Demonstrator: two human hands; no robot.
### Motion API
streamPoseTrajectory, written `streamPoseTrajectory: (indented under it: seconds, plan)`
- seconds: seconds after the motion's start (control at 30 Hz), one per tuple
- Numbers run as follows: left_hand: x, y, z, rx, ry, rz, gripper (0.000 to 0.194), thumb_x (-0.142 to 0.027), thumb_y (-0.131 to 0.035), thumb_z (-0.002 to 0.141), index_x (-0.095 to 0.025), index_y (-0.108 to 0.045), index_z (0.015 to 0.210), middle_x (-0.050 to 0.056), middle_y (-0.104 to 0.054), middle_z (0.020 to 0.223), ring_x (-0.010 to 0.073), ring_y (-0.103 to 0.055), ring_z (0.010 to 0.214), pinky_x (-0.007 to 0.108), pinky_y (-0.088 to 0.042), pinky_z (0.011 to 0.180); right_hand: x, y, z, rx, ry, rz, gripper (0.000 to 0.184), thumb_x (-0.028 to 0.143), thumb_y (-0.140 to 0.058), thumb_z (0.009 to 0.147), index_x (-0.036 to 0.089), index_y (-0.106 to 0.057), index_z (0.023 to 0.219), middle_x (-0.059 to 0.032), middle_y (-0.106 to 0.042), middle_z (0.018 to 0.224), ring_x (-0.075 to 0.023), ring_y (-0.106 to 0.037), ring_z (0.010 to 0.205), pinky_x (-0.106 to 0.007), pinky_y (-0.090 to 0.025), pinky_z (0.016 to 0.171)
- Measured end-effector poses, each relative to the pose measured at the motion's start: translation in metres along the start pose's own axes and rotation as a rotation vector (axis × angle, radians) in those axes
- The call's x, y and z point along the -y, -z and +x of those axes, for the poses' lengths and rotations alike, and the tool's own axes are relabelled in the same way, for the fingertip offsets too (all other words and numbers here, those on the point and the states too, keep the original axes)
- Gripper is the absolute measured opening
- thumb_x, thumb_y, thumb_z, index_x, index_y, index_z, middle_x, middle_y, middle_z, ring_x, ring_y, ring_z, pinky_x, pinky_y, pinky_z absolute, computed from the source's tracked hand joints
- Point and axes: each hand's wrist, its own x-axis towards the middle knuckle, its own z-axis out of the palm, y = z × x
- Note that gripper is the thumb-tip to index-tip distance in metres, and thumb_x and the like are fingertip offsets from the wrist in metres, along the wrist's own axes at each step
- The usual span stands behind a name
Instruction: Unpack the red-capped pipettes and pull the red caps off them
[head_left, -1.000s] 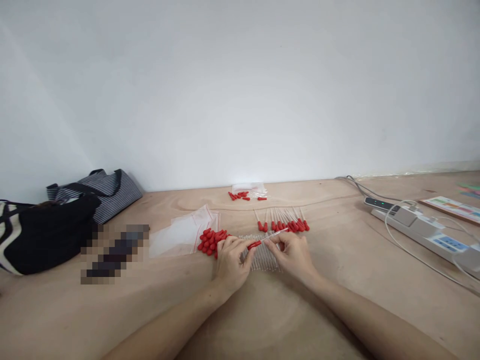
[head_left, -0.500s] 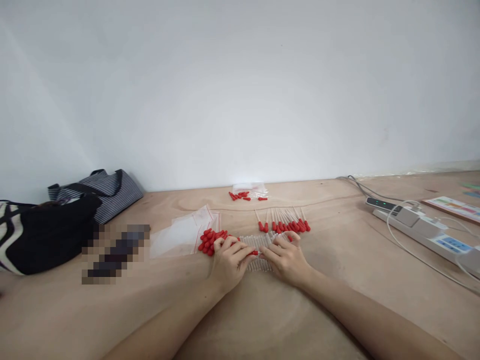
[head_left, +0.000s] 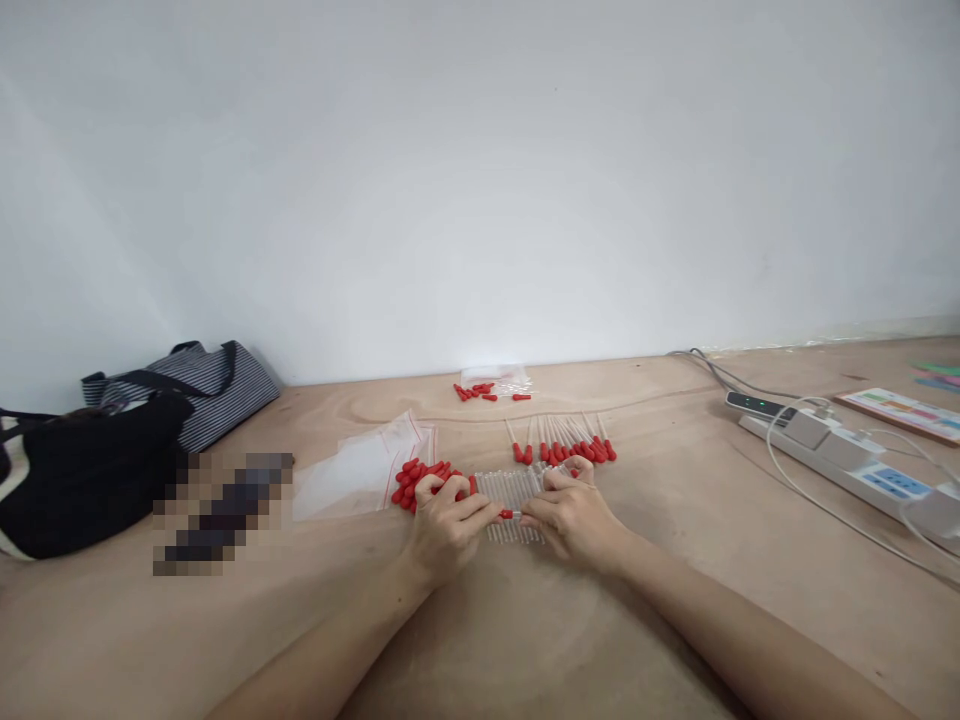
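Note:
My left hand (head_left: pixel 448 522) pinches a red rubber dropper bulb (head_left: pixel 507 514) between thumb and fingers. The fingers of my right hand (head_left: pixel 574 515) are closed on a clear glass dropper tube (head_left: pixel 517 515), whose end meets the bulb's mouth. Both hands are just above a row of clear glass tubes (head_left: pixel 504 487) lying side by side on the table. Loose red bulbs (head_left: pixel 411 480) are heaped beside my left hand, partly behind it. Beyond my right hand lie several droppers with red bulbs (head_left: pixel 592 450), their tubes pointing away from me.
Clear zip bags (head_left: pixel 349 475) lie left of the bulbs. Near the wall are more red bulbs (head_left: pixel 474 390) and a small bag (head_left: pixel 487 374). A power strip (head_left: pixel 862 465) with cables stands at right. Dark and striped bags (head_left: pixel 232 395) sit at left.
My hands have shifted slightly, with a little more of the glass tube and the row beneath showing between them. The whole view has moved a little.

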Motion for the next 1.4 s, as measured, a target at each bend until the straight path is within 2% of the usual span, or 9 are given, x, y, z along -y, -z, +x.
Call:
streamPoseTrajectory:
  seconds: [0.13,0.3,0.4,0.5,0.67,0.83,1.07,1.23,1.4]
  plan:
    - [0.01,0.006,0.0,0.001,-0.002,0.023,0.022,-0.017,-0.046,0.081,-0.03,-0.064,0.08,-0.006,-0.067,0.066,0.0144,-0.052,0.066,0.035,-0.022,0.068,-0.007,0.008,-0.003,0.1,-0.038,0.074,0.033,0.027,-0.038,0.086,0.018,-0.053,0.058,0.0009,-0.054,0.052,-0.0123,-0.043,0.064,-0.036,-0.018,0.078]
    - [0.034,0.016,0.003,-0.17,0.268,0.037,0.012,-0.024,-0.053,0.08,-0.026,-0.065,0.078,-0.002,-0.067,0.067,0.0156,-0.053,0.067,0.036,-0.029,0.072,-0.035,0.019,-0.009,0.154,-0.275,0.166,0.036,0.029,-0.03,0.088,0.018,-0.056,0.066,-0.0007,-0.056,0.06,-0.013,-0.048,0.063,-0.032,-0.026,0.073]
    - [0.038,0.011,0.004,-0.107,0.307,-0.192,0.017,-0.024,-0.048,0.083,-0.022,-0.064,0.085,0.001,-0.065,0.076,0.0145,-0.055,0.071,0.03,-0.04,0.069,-0.046,0.015,-0.009,0.145,-0.414,0.286,0.034,0.028,-0.026,0.088,0.019,-0.058,0.082,-0.003,-0.06,0.071,-0.0148,-0.052,0.066,-0.028,-0.032,0.067]
    - [0.042,0.004,0.002,-0.075,0.401,-0.281,0.023,-0.02,-0.04,0.084,-0.019,-0.062,0.093,0.004,-0.06,0.083,0.0131,-0.056,0.075,0.026,-0.045,0.068,-0.046,0.004,-0.011,0.133,-0.477,0.24,0.03,0.02,-0.03,0.085,0.017,-0.06,0.086,-0.0061,-0.058,0.076,-0.016,-0.052,0.071,-0.026,-0.034,0.064]
    - [0.062,0.004,-0.008,-0.057,0.543,-0.16,0.028,-0.019,-0.037,0.081,-0.014,-0.059,0.099,0.006,-0.054,0.086,0.0136,-0.056,0.071,0.025,-0.047,0.063,-0.038,-0.009,-0.018,0.079,-0.537,-0.003,0.024,0.008,-0.036,0.078,0.015,-0.059,0.074,-0.0065,-0.051,0.073,-0.0147,-0.047,0.067,-0.025,-0.03,0.061]
    - [0.074,0.008,-0.016,-0.03,0.683,-0.086,0.025,-0.026,-0.048,0.075,-0.016,-0.054,0.096,0.003,-0.061,0.081,0.0152,-0.057,0.067,0.027,-0.046,0.061,-0.029,-0.01,-0.02,0.136,-0.582,-0.121,0.022,0.002,-0.037,0.073,0.014,-0.054,0.073,-0.0071,-0.049,0.078,-0.0146,-0.044,0.066,-0.024,-0.025,0.058]
    - [0.07,0.008,-0.015,0.157,0.692,0.064,0.015,-0.032,-0.051,0.074,-0.021,-0.057,0.081,0.001,-0.066,0.077,0.02,-0.058,0.073,0.035,-0.038,0.071,-0.024,-0.008,-0.018,0.217,-0.585,-0.101,0.021,0.006,-0.038,0.077,0.014,-0.056,0.082,-0.0087,-0.052,0.083,-0.0174,-0.048,0.077,-0.025,-0.027,0.061]
    - [0.075,0.009,-0.016,0.235,0.718,0.111,0.014,-0.033,-0.051,0.075,-0.024,-0.061,0.08,-0.001,-0.067,0.077,0.0204,-0.057,0.076,0.032,-0.034,0.07,-0.04,-0.003,-0.019,0.088,-0.6,-0.075,0.02,0.02,-0.041,0.08,0.018,-0.061,0.083,-0.0067,-0.056,0.084,-0.0174,-0.052,0.082,-0.027,-0.031,0.069]
    - [0.079,0.003,-0.015,0.275,0.75,0.14,0.018,-0.035,-0.049,0.077,-0.024,-0.063,0.079,0.001,-0.068,0.08,0.0222,-0.056,0.081,0.035,-0.03,0.073,-0.062,-0.001,-0.02,-0.026,-0.689,-0.023,0.021,0.024,-0.043,0.079,0.019,-0.063,0.083,-0.0046,-0.058,0.084,-0.0147,-0.054,0.074,-0.025,-0.034,0.067]
